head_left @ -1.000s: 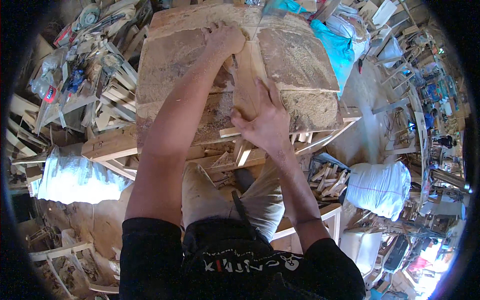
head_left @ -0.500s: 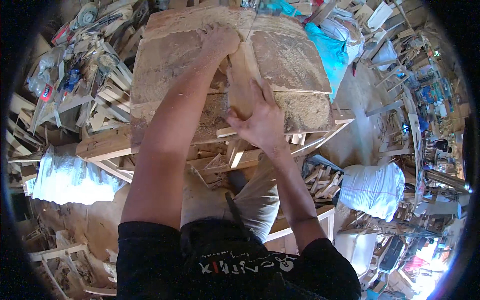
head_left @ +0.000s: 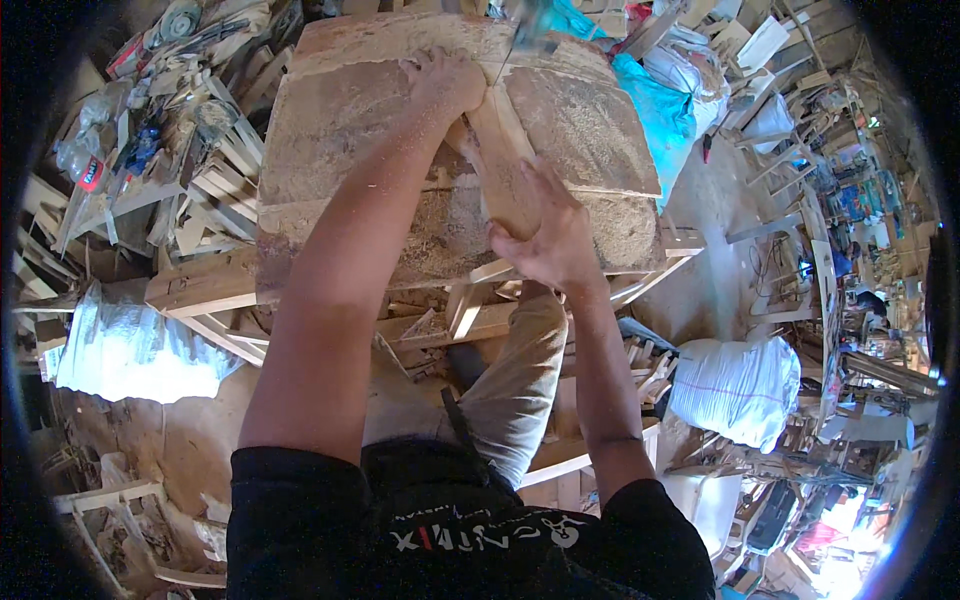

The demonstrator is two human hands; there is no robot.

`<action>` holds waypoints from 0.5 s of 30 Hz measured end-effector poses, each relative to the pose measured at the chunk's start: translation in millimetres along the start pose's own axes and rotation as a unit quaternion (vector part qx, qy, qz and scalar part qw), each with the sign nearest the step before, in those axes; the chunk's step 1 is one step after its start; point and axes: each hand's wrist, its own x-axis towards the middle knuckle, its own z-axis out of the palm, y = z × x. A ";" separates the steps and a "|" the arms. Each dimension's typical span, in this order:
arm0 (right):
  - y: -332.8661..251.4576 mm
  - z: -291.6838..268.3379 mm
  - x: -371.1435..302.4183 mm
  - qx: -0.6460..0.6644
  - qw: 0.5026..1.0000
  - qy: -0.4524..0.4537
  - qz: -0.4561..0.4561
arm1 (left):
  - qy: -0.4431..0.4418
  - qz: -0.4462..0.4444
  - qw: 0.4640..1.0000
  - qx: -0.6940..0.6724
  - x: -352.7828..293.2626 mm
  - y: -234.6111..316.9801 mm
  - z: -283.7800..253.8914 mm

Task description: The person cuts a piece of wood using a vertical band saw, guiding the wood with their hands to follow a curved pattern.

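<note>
A long pale board (head_left: 500, 140) lies on a sawdust-covered saw table (head_left: 340, 120), its far end at a thin upright saw blade (head_left: 505, 65). My left hand (head_left: 445, 82) rests beside the far end, fingers spread on the table and its heel against the board. The left thumb is hidden. My right hand (head_left: 550, 228) grips the near end, thumb on one side and fingers along the other. The board slants, its near end toward the right.
Stacked wood offcuts (head_left: 220, 185) crowd the left side. A turquoise sack (head_left: 655, 110) stands against the table's right edge. Wooden framing (head_left: 205, 285) juts out below the tabletop. White sacks (head_left: 735, 390) sit on the floor at both sides.
The board's near end has swung right, and my right hand has moved right with it. My left hand stays near the blade with little shift.
</note>
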 end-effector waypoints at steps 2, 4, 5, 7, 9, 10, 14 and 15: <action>2.0 -2.3 0.0 0.010 1.000 -0.010 0.008 | 0.005 -0.001 1.000 -0.011 -0.7 -0.8 1.2; 7.0 -1.9 -2.0 0.008 1.000 -0.014 0.012 | -0.002 -0.005 1.000 -0.014 -1.1 2.3 1.1; 7.2 -3.0 -1.6 0.004 1.000 -0.015 0.002 | -0.011 -0.011 1.000 -0.009 -0.3 4.1 -0.9; 8.4 -6.0 -0.4 -0.004 1.000 -0.017 -0.016 | -0.022 -0.017 1.000 -0.001 -0.4 5.0 -4.0; 12.7 -5.4 1.3 0.029 0.999 -0.017 -0.024 | -0.030 -0.014 0.999 0.006 2.5 3.1 -1.5; 15.0 -5.1 2.8 0.046 0.998 -0.017 -0.028 | -0.023 -0.014 1.000 0.011 3.6 1.5 0.0; 21.3 -7.8 4.3 0.036 0.998 -0.046 -0.005 | 0.013 -0.015 1.000 0.000 4.9 -1.2 7.7; 19.0 -9.4 4.9 0.034 0.998 -0.059 0.007 | 0.026 -0.017 0.999 -0.008 3.8 -2.8 9.1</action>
